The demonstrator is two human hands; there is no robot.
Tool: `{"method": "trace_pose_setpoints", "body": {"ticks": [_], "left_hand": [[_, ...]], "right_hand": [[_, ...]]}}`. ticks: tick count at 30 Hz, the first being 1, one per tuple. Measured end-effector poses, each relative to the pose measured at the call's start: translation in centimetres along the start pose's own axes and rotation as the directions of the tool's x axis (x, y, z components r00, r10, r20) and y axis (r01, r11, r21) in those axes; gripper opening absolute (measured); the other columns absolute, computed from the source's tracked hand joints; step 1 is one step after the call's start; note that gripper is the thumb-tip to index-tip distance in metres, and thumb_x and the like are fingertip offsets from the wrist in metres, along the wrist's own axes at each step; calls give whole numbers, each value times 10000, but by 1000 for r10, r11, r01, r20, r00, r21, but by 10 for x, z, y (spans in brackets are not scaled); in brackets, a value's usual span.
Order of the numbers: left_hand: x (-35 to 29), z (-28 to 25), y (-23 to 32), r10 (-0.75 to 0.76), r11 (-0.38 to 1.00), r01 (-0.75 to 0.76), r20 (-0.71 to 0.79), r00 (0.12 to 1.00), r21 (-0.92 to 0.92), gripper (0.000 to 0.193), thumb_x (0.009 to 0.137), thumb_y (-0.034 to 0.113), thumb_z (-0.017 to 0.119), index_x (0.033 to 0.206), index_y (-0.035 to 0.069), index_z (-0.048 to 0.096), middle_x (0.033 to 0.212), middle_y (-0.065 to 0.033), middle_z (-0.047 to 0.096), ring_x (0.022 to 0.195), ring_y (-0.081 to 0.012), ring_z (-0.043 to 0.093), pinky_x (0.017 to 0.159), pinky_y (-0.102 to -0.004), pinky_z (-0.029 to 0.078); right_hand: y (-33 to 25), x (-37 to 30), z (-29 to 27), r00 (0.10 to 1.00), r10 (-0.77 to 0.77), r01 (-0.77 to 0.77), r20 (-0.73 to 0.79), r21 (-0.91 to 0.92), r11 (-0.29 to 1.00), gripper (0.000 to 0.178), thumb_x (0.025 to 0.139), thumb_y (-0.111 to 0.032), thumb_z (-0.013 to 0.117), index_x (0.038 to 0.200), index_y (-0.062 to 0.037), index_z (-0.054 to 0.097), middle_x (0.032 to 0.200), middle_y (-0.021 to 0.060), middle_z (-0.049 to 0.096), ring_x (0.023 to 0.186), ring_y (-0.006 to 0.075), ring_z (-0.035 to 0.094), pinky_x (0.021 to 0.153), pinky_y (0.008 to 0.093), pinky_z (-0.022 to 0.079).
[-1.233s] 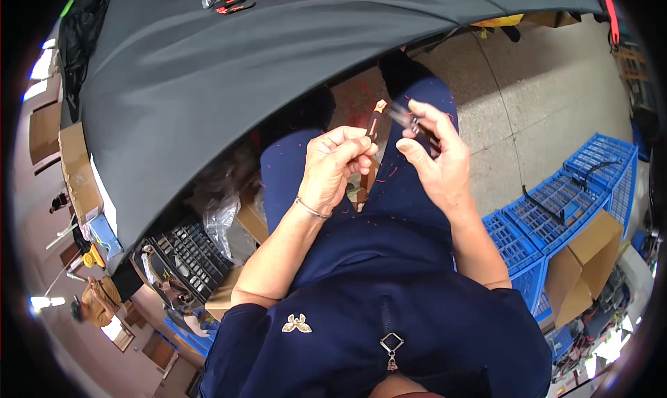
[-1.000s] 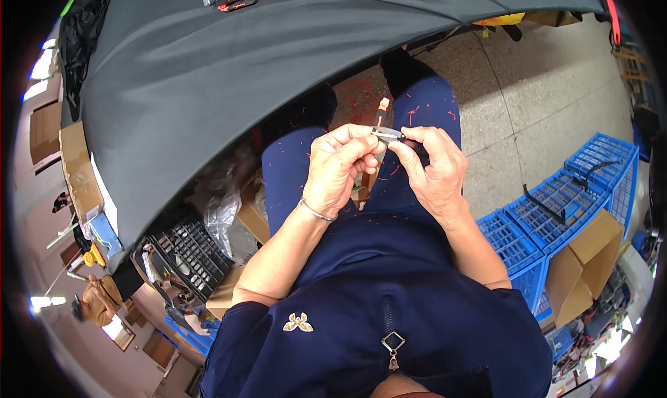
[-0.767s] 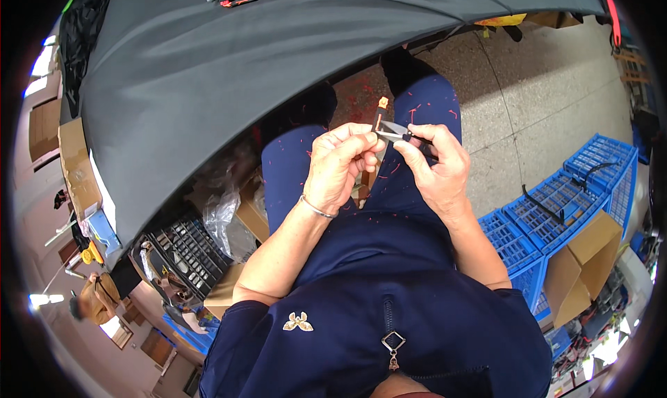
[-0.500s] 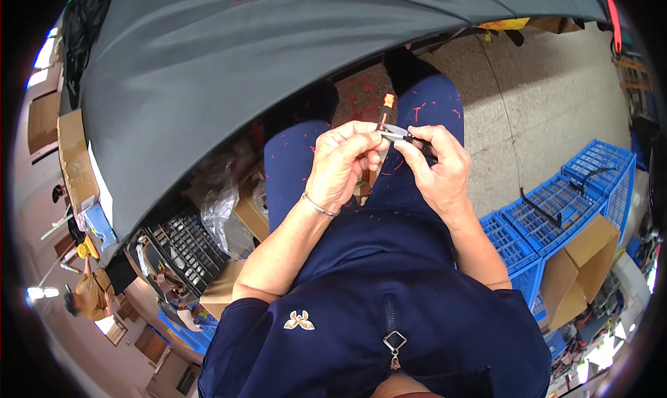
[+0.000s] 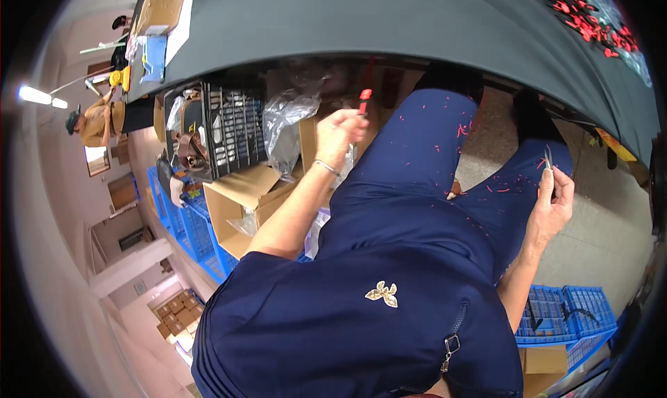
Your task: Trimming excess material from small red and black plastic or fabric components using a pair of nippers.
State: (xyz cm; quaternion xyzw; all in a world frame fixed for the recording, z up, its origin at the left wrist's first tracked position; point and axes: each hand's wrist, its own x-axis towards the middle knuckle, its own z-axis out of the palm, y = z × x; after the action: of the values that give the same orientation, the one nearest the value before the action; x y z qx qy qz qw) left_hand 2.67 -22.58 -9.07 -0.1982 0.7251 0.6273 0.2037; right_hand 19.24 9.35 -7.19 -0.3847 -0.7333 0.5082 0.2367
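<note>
My left hand (image 5: pixel 339 137) is closed round a small red-and-black piece (image 5: pixel 364 102), held over the cardboard boxes at the table's edge. Its exact kind is too small to tell. Out to the right, above my knee, my right hand (image 5: pixel 552 202) grips small metal snips (image 5: pixel 548 160) with the thin blades pointing up; the handle is hidden in the fingers. Red shavings (image 5: pixel 464 130) lie scattered over my dark blue trousers (image 5: pixel 396 144). A heap of red-and-black pieces (image 5: pixel 590 26) rests on the dark-covered table (image 5: pixel 347 22) at the far right.
Left of my arm are an open cardboard box (image 5: pixel 240 196), a black crate (image 5: pixel 233 130), clear plastic wrapping (image 5: pixel 285 123) and blue crates (image 5: pixel 196 228). More blue crates (image 5: pixel 563 304) stand at the lower right. Another person (image 5: pixel 104 123) is at the far left.
My hands have moved apart: the left one outward to the left with the piece, the right one outward with the snips. The view has swung left, bringing the heap on the table into sight.
</note>
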Motion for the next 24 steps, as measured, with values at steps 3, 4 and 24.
{"method": "trace_pose_setpoints", "body": {"ticks": [3, 4, 24], "left_hand": [[10, -62, -41, -94, 995, 99, -179, 979, 22, 175, 799, 84, 573, 941, -11, 610, 763, -67, 639, 571, -82, 561, 533, -200, 481], [15, -79, -56, -121, 989, 137, -226, 967, 54, 180, 814, 80, 546, 954, -18, 601, 769, -67, 633, 572, -80, 557, 525, -202, 485], [13, 67, 86, 742, 622, -757, 158, 652, 200, 216, 845, -52, 511, 1036, -2, 600, 1004, -98, 618, 747, -116, 602, 679, -238, 493]], "right_hand": [[-1, 2, 1, 999, 37, -37, 5, -31, 999, 166, 860, -131, 621, 951, 4, 594, 825, 35, 620, 719, 61, 548, 637, 186, 438], [-2, 4, 1, 998, 62, -62, 0, -46, 997, 176, 861, -143, 622, 955, 3, 595, 821, 32, 619, 706, 54, 541, 615, 182, 432], [28, 21, 7, 749, 549, -636, 371, 634, 439, 149, 865, -191, 611, 825, -58, 557, 518, -78, 363, 388, 8, 290, 344, 166, 230]]}}
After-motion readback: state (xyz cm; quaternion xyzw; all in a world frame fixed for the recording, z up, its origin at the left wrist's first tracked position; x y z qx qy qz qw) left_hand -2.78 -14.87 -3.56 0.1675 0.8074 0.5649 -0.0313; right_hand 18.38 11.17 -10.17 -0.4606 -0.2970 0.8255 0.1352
